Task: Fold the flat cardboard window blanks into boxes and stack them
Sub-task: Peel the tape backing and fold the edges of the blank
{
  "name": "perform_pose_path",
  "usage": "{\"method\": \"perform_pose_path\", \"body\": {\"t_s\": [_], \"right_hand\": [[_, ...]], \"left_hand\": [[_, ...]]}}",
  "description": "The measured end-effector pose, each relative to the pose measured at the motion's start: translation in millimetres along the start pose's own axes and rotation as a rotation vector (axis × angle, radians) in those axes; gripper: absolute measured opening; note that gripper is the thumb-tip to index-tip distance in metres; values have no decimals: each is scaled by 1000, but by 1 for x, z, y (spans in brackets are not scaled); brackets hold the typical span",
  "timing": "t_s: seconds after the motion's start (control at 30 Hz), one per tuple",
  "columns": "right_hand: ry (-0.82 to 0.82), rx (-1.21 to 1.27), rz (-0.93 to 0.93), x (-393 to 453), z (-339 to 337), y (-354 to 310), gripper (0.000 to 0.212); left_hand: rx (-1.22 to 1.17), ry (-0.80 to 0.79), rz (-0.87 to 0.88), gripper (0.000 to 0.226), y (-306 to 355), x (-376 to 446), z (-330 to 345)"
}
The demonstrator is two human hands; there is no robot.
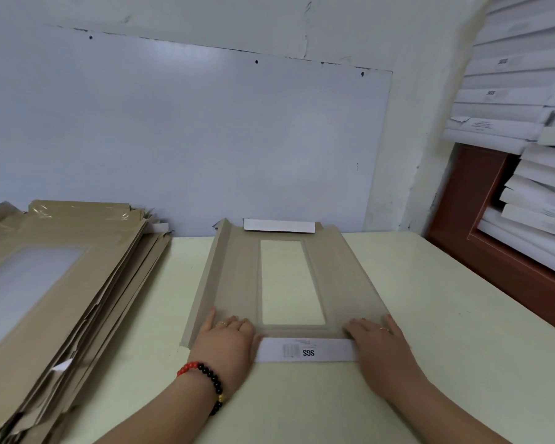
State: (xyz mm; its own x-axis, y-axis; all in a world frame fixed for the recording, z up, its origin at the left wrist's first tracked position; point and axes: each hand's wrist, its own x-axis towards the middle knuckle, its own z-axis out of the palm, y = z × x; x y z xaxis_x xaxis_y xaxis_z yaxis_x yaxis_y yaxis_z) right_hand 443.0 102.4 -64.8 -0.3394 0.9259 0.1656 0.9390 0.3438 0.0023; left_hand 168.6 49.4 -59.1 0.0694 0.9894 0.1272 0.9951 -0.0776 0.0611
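Working at a pale table (pixel 430 315), largest stuff first: a big pile of flat blanks (pixel 61 283) sits off to the left, and finished white boxes (pixel 519 100) are stacked up on the right. Dead centre lies the blank being folded (pixel 237 277), brown side up, window in the middle, long axis running straight away from the person, with the left side flap already tilted up. The near white flap (pixel 305 350), printed SGS, lies flat on the table between both hands. Left hand (pixel 225 341) and right hand (pixel 378 344) are both spread flat, fingers straight, pressing the blank's near corners, gripping nothing. Both are equally close, so I'd guess that near flap gets folded up next.
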Motion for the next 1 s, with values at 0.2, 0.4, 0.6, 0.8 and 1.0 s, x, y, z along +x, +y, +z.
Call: {"method": "perform_pose_path", "body": {"t_s": [0.2,0.4,0.6,0.8,1.0], "right_hand": [[67,627,137,-8,-21,-2,34],[-94,416,-20,-27,-29,1,20],[-24,321,-124,-35,-30,-4,40],[260,208,-457,-52,-41,-3,33],[312,17,-617,-78,-20,6,60]], "left_hand": [[-395,60,-56,41,-1,-12,-17],[-283,-30,48,31,0,-25,-17],[-247,-87,0,43,16,-29,-26],[124,260,408,30,36,-53,-31],[37,190,484,36,30,-74,3]]}}
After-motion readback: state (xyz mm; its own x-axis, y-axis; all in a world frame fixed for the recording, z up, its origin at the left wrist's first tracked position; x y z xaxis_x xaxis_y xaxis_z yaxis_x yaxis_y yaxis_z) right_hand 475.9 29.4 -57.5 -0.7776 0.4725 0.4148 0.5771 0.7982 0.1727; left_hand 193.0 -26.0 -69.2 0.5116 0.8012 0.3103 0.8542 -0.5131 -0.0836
